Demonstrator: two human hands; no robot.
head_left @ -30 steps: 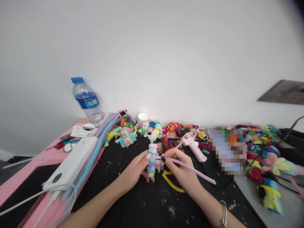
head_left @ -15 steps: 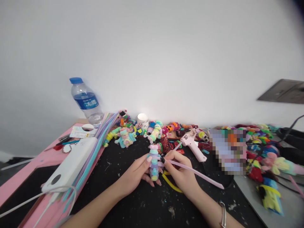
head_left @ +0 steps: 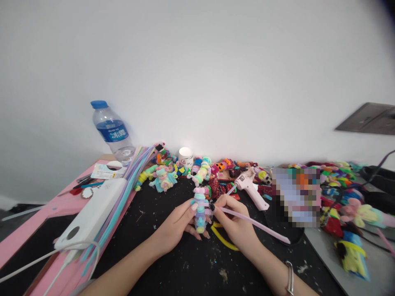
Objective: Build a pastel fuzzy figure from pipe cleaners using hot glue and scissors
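Between my hands is a pastel pipe-cleaner figure (head_left: 200, 220), ringed in pink, mint, lilac and blue bands. My left hand (head_left: 177, 222) is closed around its left side, thumb on the front and fingertips showing below. My right hand (head_left: 234, 222) pinches a pink pipe cleaner (head_left: 259, 225) close to the figure's right side; its long free end slants down to the right. A yellow pipe cleaner (head_left: 222, 238) lies on the black mat (head_left: 173, 267) under my right hand. Just beyond the hands, a pink glue gun (head_left: 251, 189) rests on its side.
At the left are a white power strip (head_left: 92, 213), a bundle of pastel pipe cleaners (head_left: 123, 205) and a leaning water bottle (head_left: 112, 131). Several finished figures (head_left: 165, 177) and a paper cup (head_left: 185, 157) line the wall. More colourful figures (head_left: 352, 255) lie at the right.
Almost nothing differs. The figure tilts very slightly in my left hand, and the pink pipe cleaner's free end sits a touch higher.
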